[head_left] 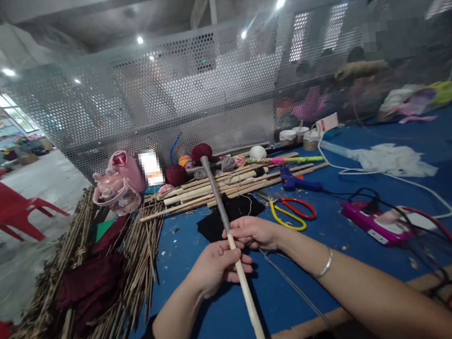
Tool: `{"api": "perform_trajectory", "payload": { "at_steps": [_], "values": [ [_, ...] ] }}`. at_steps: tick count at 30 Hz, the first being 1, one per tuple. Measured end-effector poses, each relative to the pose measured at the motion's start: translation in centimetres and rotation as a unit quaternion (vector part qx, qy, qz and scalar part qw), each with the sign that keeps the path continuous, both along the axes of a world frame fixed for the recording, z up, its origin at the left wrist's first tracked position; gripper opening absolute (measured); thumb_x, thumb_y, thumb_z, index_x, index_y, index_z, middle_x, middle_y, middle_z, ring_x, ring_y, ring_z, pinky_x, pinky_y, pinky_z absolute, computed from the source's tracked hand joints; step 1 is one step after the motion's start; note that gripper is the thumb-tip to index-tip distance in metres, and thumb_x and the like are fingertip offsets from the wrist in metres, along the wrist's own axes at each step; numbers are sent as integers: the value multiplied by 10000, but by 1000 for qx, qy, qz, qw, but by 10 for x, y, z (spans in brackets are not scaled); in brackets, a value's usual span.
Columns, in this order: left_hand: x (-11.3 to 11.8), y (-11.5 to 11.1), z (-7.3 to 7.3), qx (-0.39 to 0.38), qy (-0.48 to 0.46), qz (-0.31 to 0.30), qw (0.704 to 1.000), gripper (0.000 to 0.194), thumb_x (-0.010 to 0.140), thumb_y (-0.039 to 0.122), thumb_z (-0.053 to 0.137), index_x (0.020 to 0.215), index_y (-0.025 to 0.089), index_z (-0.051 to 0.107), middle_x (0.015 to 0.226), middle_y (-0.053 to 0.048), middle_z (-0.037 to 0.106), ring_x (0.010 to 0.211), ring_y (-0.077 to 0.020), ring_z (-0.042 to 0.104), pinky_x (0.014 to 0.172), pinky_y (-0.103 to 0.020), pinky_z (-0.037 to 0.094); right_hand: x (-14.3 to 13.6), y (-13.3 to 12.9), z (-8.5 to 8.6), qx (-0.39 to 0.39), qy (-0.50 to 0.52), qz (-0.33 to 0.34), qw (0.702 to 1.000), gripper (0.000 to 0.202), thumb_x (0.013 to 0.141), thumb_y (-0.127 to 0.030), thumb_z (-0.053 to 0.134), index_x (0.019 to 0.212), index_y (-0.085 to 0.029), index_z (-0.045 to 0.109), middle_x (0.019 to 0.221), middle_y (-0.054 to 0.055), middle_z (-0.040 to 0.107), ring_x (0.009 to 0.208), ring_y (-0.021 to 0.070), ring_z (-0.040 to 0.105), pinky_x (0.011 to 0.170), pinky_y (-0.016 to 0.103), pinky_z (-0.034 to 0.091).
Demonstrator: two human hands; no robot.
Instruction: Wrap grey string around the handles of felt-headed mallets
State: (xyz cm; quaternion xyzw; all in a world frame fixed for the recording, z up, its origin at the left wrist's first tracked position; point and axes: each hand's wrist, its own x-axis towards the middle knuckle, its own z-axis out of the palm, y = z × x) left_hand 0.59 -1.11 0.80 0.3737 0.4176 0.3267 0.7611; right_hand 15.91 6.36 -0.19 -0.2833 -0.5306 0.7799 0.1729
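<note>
A pale wooden stick (247,297) slants up and away from me over the blue table, its far part covered in a grey wrapping (218,197). My left hand (215,268) is closed around the bare wood just below the wrapping, thumb on top. Where the grey ends, my right hand (260,232) pinches the stick with its fingertips. From beneath my right hand a thin grey yarn (294,284) runs down to the table's front edge. Behind my hands lies a black cloth (208,228), with scissors (274,214) with yellow and red handles to its right.
Bundles of thin twigs (146,255) and a maroon cloth (89,280) lie at left. Wooden sticks (188,197), yarn balls (176,175) and a blue glue gun (305,183) lie farther back. A pink power strip (379,228) with cables sits right, before a perforated metal screen (207,73).
</note>
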Motion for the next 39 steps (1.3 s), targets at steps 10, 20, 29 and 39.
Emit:
{"api": "perform_trajectory", "payload": {
  "at_steps": [10, 20, 29, 39],
  "values": [
    [2, -2, -1, -6, -18, -8, 1000, 314, 716, 298, 605, 971, 133, 527, 805, -100, 659, 671, -154, 640, 521, -195, 463, 15, 10, 7, 61, -50, 35, 996, 264, 691, -357, 637, 775, -131, 528, 426, -105, 337, 337, 15, 187, 305, 155, 103],
    [-1, 0, -2, 8, -58, -11, 998, 329, 728, 299, 603, 1004, 129, 542, 825, -103, 662, 664, -148, 639, 552, -215, 473, 13, 11, 4, 9, -36, 8, 999, 213, 697, -319, 628, 740, -142, 516, 406, -104, 325, 323, 14, 168, 295, 149, 82],
    [-6, 6, -2, -9, -68, -82, 994, 339, 724, 285, 582, 1016, 116, 548, 936, -152, 642, 777, -191, 639, 684, -296, 477, 2, 1, -3, 10, 0, 9, 1000, 231, 747, -335, 566, 832, -121, 544, 407, -98, 350, 331, 13, 151, 305, 139, 88],
    [-22, 14, -15, 254, 325, 51, 909, 449, 737, 574, 431, 614, 147, 501, 420, 25, 493, 284, -52, 393, 313, -159, 254, -12, -4, -8, 116, -61, -34, 991, 236, 728, -373, 560, 697, -151, 486, 391, -110, 308, 301, 19, 199, 289, 146, 118]
  ]
}}
